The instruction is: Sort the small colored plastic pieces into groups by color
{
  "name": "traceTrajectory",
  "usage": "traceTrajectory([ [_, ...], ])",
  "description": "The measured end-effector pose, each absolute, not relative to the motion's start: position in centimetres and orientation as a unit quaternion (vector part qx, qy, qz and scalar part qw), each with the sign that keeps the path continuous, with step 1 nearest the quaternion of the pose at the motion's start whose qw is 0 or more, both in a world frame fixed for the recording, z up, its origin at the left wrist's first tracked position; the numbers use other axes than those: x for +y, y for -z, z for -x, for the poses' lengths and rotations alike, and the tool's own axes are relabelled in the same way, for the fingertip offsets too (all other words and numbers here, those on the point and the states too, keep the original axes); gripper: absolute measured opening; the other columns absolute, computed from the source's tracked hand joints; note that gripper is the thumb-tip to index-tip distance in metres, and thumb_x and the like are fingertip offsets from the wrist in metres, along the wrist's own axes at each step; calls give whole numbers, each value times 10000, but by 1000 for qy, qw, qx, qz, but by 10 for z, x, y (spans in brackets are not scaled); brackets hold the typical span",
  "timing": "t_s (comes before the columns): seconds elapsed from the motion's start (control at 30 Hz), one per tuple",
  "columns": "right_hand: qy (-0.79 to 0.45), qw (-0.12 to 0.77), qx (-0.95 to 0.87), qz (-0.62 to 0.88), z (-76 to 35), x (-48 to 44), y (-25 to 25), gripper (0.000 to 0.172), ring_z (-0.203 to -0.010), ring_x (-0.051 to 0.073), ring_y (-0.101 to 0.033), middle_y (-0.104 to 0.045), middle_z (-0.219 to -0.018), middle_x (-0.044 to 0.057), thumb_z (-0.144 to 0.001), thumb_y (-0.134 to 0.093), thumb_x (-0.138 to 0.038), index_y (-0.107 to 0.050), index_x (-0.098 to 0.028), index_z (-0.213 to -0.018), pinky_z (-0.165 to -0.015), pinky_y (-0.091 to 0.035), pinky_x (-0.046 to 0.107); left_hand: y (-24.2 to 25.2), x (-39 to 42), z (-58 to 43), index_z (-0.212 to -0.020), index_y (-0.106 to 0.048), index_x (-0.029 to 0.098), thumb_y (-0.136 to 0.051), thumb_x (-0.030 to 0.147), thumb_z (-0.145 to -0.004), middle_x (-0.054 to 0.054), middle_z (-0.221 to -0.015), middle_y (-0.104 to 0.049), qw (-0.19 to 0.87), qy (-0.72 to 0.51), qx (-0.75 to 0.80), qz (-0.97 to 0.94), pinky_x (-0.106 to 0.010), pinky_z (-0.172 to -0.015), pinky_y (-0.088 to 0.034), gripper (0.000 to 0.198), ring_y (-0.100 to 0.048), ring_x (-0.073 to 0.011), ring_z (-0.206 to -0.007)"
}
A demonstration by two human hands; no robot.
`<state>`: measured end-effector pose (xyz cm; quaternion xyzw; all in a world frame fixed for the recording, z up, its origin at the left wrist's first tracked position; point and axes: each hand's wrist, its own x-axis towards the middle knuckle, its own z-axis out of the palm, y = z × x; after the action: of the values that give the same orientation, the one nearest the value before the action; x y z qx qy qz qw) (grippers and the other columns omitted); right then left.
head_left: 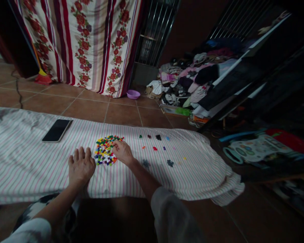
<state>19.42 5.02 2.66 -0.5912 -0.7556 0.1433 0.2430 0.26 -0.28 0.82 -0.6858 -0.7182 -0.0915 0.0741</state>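
A mixed pile of tiny coloured pieces [103,148] lies on a striped cloth [58,165]. My right hand [123,152] is over the pile's right side, its fingers bent together at the pieces; whatever is between the fingertips is too small to make out. Just left of the pile, my left hand [81,165] rests palm down on the cloth with its fingers stretched out. Beyond my right hand, small groups sorted by colour lie apart, among them black pieces [158,137], red pieces [155,148], dark grey pieces [170,163] and grey pieces [146,163].
A phone [56,130] lies on the cloth to the left. Behind the cloth-covered surface are a purple bowl [133,94], a floral curtain [91,44] and a broom [43,77]. A heap of clothes [187,77] is piled at the back right.
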Motion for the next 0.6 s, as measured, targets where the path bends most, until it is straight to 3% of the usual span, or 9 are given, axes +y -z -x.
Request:
traceTrajectory([
  [0.33, -120, 337, -651, 669, -295, 44, -32, 240, -804, 158, -656, -736, -874, 31, -834, -502, -153, -710, -194, -946, -769, -479, 240, -10, -3, -4, -1436, -443, 99, -229, 292, -941, -195, -1504, -434, 60, 59, -726, 682, -512, -1133, -263, 572, -353, -352, -1410],
  [0.6, -42, 343, -508, 789, -391, 49, -33, 290, -815, 199, -679, -748, -876, 68, -817, -496, -188, -731, -186, -987, -750, -480, 273, -11, -2, -4, -1445, -426, 110, -243, 293, -944, -182, -1517, -415, 53, 33, -729, 681, -491, -1145, -247, 565, -329, -333, -1426],
])
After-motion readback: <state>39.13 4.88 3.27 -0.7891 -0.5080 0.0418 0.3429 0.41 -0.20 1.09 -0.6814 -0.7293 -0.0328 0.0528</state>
